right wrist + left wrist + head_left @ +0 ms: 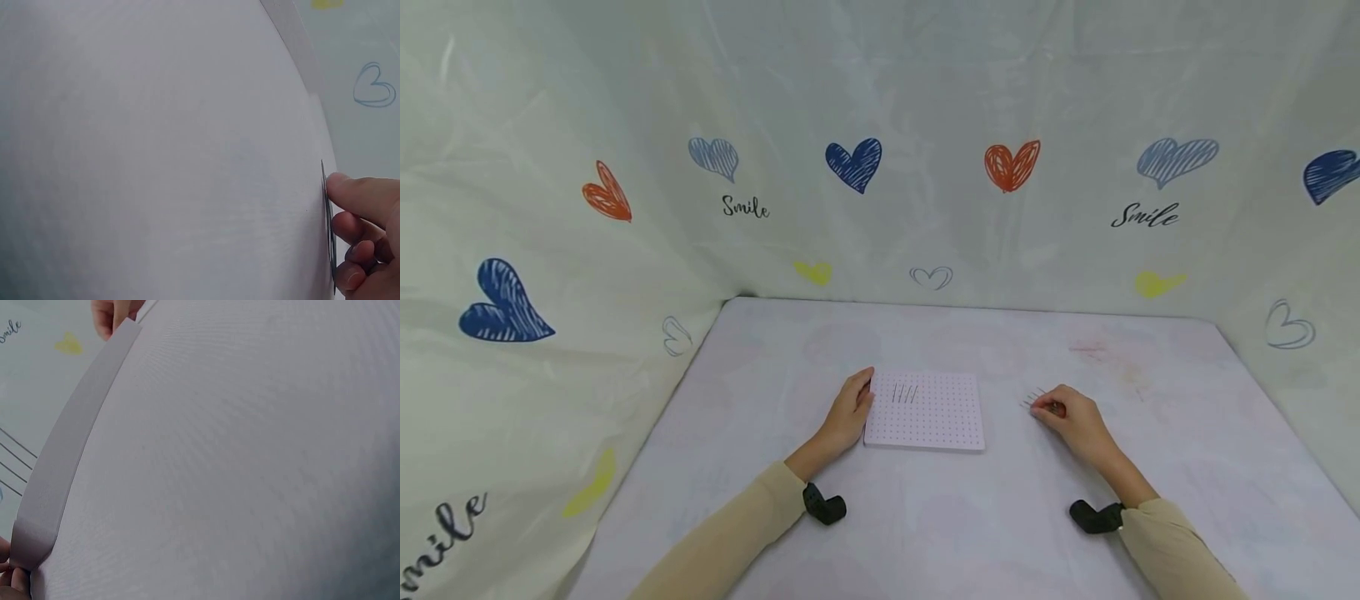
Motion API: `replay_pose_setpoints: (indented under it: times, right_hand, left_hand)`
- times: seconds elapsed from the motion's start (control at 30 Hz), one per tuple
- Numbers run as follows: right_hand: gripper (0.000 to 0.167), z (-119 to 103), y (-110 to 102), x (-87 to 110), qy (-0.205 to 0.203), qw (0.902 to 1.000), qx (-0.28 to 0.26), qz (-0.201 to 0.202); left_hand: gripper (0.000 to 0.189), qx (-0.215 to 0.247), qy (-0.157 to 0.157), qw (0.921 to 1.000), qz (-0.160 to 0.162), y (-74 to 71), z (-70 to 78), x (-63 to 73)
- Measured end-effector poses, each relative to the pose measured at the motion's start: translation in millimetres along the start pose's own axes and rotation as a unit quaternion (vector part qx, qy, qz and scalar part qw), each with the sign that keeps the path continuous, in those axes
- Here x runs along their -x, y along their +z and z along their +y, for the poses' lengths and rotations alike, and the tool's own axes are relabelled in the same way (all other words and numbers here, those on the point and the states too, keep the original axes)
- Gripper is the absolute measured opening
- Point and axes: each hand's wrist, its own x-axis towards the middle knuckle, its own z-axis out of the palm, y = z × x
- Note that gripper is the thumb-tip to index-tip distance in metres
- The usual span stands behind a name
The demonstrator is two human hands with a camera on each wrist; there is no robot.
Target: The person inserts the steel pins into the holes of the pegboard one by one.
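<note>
A square white pegboard (pixel 957 417) with rows of small holes lies on the table. Several thin metal pins (pixel 904 393) stand in its upper left part. My left hand (pixel 846 408) holds the board's left edge; in the left wrist view its fingertips (pixel 20 582) are at a corner of the board. To the right of the board, my right hand (pixel 1073 419) is low over more thin metal pins (pixel 1032 398), thumb and fingers drawn together at them. The right wrist view shows pins (pixel 329 231) beside the thumb and curled fingers; exactly how many are pinched is hidden.
A white table (pixel 910 525) carries everything. Behind and left of it hangs a pale curtain (pixel 932 92) printed with hearts and words. Faint reddish marks (pixel 1105 354) stain the table at the back right. A black wrist device (pixel 826 505) sits on each forearm.
</note>
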Motion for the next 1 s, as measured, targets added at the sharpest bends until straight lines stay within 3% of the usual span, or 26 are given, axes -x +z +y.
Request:
replay_pose_setpoints:
  times: [0.6,1.0]
  right_hand:
    - [0.007,-3.1,5.3,-0.9,-0.043,0.9985,0.029,0.015]
    - [0.009,-2.4,7.3,-6.5,-0.043,0.9966,0.059,-0.039]
  left_hand:
    - [0.048,0.004,-0.019,0.9998,-0.002,0.0,1.0,1.0]
    - [0.047,0.007,-0.002,1.0000,0.000,0.3,1.9,0.4]
